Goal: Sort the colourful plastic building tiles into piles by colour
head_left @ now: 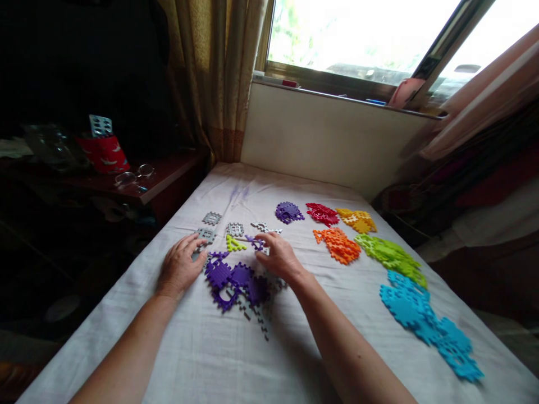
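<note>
My right hand (275, 257) pinches a small purple toothed puzzle piece (254, 242) between thumb and fingers, just beside a lime-green piece (234, 243). Flat on the sheet lies my left hand (182, 266), fingers stretched, their tips by a grey toothed piece (206, 234). Between the hands is a pile of purple interlocking pieces (242, 275), with grey ones (263, 320) partly hidden beneath it. Farther back lie two grey windowed pieces, one on the left (211, 217) and one nearer the middle (234, 229).
Sorted piles sit to the right: purple (288, 212), red (322, 214), yellow (359, 220), orange (337, 245), lime-green (391, 255) and blue (425, 317). Beyond the left edge of the white-sheeted bed (202, 359), glasses (135, 175) and a red container (104, 154) rest on a dark table.
</note>
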`<state>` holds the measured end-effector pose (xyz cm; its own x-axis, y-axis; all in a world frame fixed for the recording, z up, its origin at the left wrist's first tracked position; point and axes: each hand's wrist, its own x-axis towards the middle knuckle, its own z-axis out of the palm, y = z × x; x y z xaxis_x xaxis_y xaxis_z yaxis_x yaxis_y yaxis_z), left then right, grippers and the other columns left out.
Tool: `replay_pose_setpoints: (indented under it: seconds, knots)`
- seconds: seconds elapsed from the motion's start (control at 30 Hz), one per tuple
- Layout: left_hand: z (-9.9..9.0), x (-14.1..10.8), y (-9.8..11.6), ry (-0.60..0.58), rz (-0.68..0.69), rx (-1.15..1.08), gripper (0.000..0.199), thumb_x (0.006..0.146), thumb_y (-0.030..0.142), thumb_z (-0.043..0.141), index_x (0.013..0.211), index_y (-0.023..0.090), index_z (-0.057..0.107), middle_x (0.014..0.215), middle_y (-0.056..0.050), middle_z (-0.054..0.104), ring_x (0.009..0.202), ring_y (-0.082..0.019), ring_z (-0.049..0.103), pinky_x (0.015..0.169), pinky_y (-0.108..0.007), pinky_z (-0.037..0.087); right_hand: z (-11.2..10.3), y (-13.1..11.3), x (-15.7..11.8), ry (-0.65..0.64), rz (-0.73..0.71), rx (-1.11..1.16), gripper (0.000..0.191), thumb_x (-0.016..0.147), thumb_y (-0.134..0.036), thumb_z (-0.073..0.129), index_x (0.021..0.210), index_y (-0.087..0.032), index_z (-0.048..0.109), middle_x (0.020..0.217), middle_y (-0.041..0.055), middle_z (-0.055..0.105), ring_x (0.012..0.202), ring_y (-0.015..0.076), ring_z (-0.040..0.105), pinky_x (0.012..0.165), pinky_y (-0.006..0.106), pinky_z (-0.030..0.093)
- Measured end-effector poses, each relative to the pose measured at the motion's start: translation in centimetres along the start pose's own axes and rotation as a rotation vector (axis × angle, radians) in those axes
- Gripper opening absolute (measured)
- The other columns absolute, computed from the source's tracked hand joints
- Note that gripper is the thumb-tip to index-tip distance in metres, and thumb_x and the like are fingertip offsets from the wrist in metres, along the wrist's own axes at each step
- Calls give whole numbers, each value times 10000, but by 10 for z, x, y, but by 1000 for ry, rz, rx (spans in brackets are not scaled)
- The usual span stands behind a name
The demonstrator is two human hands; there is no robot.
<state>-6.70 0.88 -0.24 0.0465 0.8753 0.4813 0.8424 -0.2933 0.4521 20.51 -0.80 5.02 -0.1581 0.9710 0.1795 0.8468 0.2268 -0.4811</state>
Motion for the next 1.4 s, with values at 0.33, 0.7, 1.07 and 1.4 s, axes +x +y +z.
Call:
replay_pose_setpoints:
  seconds: [0.33,0.7,1.07,1.4]
  knots:
    - [3,0,-4,20,12,7,346,831,392,503,1045,227,720,1239,-96,683,1159,-287,621,1035,-441,485,-44,122,60,321,496,106,357,699,-220,709,1053,-194,746,911,50,724,784,185,675,833,303,518]
    - [-2,-1,5,11,60,25,329,838,376,519,1046,221,721,1248,-105,682,1185,-289,607,1045,-460,466,-11,122,31,385,502,311,400,741,-219,518,1073,-157,732,911,70,758,857,204,704,833,341,551]
    - [-9,-11,38,-205,327,-49,314,884,486,533,1021,283,730,1257,-57,690,1274,-293,548,1131,-540,343,-14,9,-58,-163,-380,74,540,725,-473,798,1209,-268,676,1344,93,630,1334,314,475,1097,512,378]
    - [-6,-8,32,-140,314,-91,317,900,481,513,990,268,731,1197,-54,720,1202,-269,603,1090,-498,406,-12,2,-56,-172,-357,62,397,767,-322,766,1141,-220,683,1132,78,731,1117,236,633,991,378,456]
